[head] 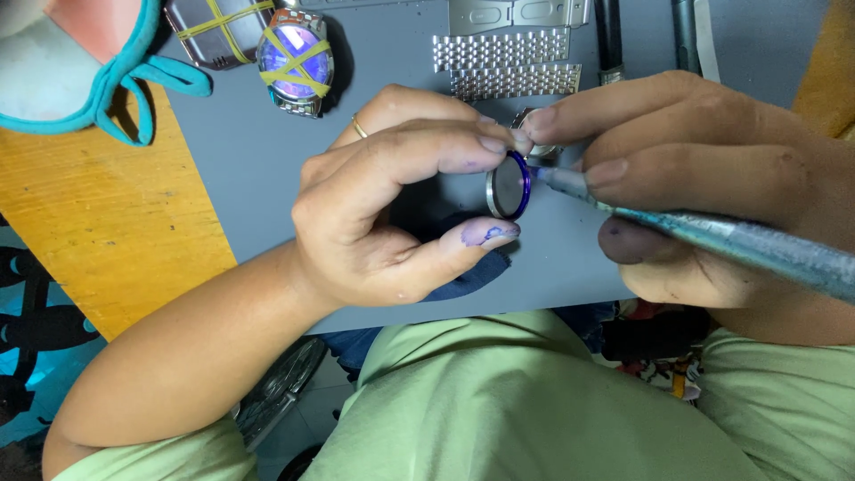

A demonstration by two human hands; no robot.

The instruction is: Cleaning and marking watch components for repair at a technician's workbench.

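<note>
Two hands (392,205) (686,169) apparently pinch bezel (510,187), pen (712,233).

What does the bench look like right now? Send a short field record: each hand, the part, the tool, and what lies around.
left hand: pinches a round watch crystal with a blue rim between forefinger and ink-stained thumb, held on edge
right hand: grips a blue marker pen, tip touching the crystal's rim
surface: grey mat on a yellow table
behind the hands: wristwatch bound with yellow rubber bands; two steel bracelet strips
far left: teal-edged face mask
</note>
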